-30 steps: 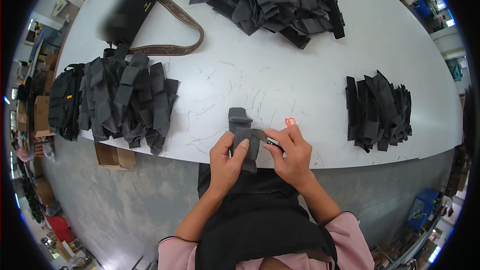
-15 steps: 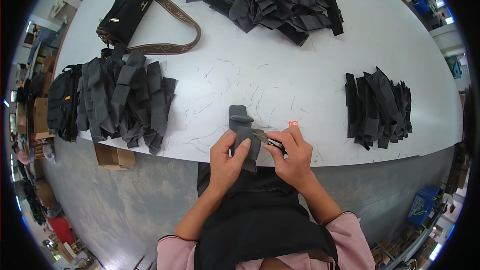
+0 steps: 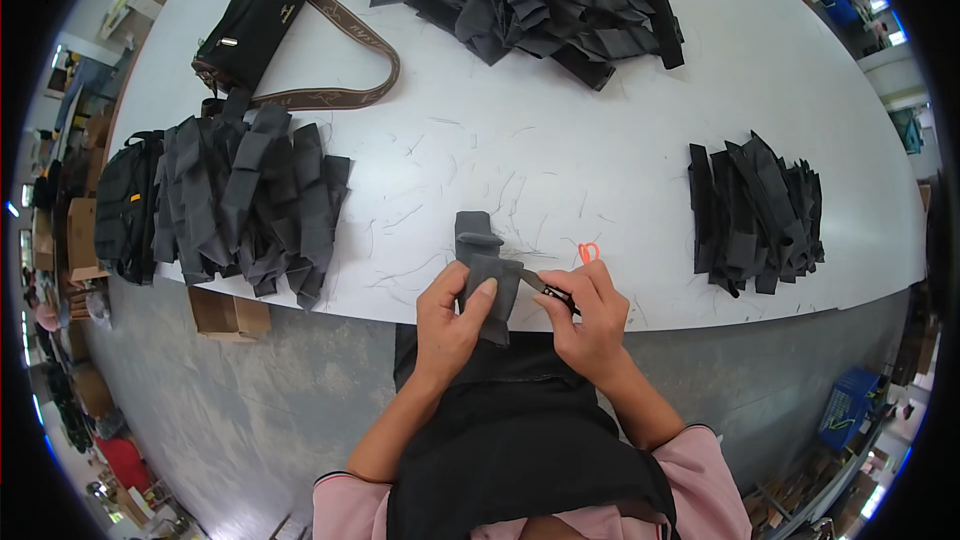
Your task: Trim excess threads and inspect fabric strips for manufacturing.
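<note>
My left hand (image 3: pixel 450 315) is closed on a dark grey fabric strip (image 3: pixel 493 278), its thumb pressed on top of the folded cloth near the table's front edge. Between the fingers and thumb of my right hand (image 3: pixel 592 318) is a pair of thread snips (image 3: pixel 556 294). Their blade tips lie at the right edge of the strip. An orange loop (image 3: pixel 588 252) shows just beyond my right fingers; whether it belongs to the snips I cannot tell. Short dark thread ends (image 3: pixel 512 190) are scattered over the white table around the strip.
Dark fabric strips lie in a large heap (image 3: pixel 530 0) at the far side, a pile (image 3: pixel 250 200) at left and a smaller stack (image 3: pixel 757 215) at right. A black bag (image 3: pixel 250 28) with a brown strap and a black backpack (image 3: pixel 130 205) are at left. A cardboard box (image 3: pixel 228 314) stands below the table edge.
My right hand and the snips have shifted slightly right, so the blades have drawn back from over the strip to its edge. My left hand keeps its grip, almost unmoved.
</note>
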The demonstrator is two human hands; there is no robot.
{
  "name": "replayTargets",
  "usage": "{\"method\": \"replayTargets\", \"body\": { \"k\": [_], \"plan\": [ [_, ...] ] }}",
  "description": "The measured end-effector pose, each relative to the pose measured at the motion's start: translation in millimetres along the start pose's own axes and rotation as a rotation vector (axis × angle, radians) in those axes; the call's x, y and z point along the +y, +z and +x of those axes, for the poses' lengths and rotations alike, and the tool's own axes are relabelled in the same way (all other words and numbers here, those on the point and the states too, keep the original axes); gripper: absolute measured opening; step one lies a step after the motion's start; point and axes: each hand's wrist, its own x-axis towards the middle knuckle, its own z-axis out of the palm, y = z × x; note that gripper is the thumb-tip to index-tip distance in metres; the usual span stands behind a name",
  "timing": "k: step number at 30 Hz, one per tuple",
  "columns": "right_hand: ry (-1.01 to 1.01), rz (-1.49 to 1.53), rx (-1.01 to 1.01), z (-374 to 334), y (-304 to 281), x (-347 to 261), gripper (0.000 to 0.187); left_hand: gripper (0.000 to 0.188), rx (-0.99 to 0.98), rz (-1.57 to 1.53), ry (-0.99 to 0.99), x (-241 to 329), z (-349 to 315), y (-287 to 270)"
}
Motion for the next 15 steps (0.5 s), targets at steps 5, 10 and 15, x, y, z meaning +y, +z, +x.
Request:
{"method": "replayTargets", "body": {
  "k": [5,10,15],
  "plan": [
    [0.006,0.049,-0.051,3,0,0,0.024,0.013,-0.007,0.062,0.041,-4,0,0],
    [0.074,0.101,-0.078,9,4,-12,0.028,0.015,-0.014,0.153,0.108,-5,0,0],
    [0.021,0.049,-0.144,6,5,-7,0.030,0.016,-0.013,0.197,0.139,-8,-2,-1]
  ]
}}
